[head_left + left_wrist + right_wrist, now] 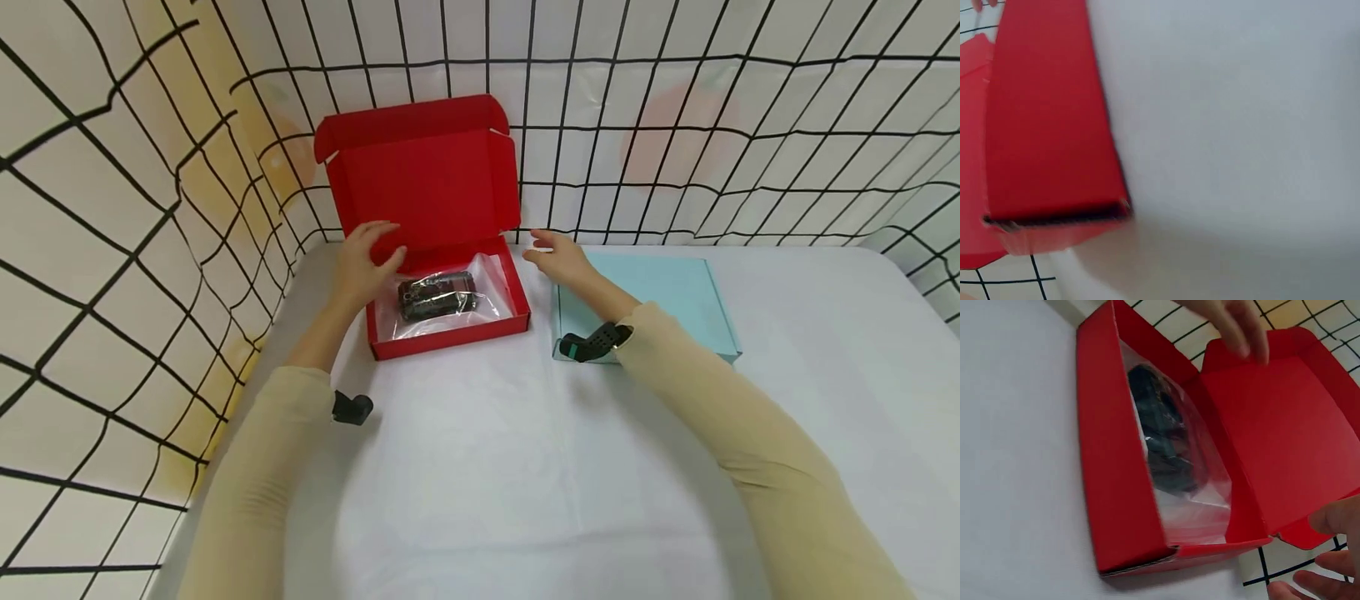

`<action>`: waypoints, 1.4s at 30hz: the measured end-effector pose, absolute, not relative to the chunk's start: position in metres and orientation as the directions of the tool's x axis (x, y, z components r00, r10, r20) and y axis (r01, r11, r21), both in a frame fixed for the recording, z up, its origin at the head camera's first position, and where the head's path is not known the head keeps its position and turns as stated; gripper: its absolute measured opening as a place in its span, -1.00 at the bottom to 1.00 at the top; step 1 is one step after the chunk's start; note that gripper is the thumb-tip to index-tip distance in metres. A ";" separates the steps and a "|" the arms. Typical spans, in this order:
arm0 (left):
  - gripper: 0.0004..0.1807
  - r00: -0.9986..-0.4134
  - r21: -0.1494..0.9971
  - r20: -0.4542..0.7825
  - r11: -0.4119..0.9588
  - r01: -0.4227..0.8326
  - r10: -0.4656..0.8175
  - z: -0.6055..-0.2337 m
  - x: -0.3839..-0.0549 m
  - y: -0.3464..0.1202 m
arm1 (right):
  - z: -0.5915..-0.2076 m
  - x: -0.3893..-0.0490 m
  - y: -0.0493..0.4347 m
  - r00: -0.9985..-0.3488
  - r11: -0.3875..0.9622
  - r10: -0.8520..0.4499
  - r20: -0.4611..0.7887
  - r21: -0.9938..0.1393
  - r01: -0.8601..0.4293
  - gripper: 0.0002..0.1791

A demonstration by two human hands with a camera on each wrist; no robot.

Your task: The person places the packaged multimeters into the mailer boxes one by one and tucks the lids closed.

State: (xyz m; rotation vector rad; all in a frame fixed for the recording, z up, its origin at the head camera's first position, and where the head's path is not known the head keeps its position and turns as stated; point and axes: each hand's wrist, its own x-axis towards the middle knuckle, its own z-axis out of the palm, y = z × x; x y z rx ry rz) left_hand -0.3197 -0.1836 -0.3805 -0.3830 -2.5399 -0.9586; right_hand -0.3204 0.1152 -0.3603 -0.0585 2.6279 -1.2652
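A red cardboard box stands on the table with its lid raised at the back. Inside lies a clear plastic bag with a dark, block-shaped object in it; its kind is unclear. My left hand hovers over the box's left side, fingers apart and loosely bent, holding nothing. Just right of the box, my right hand is in the air with relaxed, spread fingers and nothing in it. The right wrist view shows the right hand near the lid's lower corner.
A closed light-blue box lies to the right, partly beneath my right forearm. Black wire grid panels with a pale sheet behind them line the back and sides. White cloth covers the table.
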 end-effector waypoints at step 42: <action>-0.39 -0.995 0.997 0.071 -0.038 0.074 -0.065 -0.368 -0.289 -0.217 | -0.338 -0.333 0.104 -0.934 0.343 -0.292 -0.206 -0.934 0.099 -0.28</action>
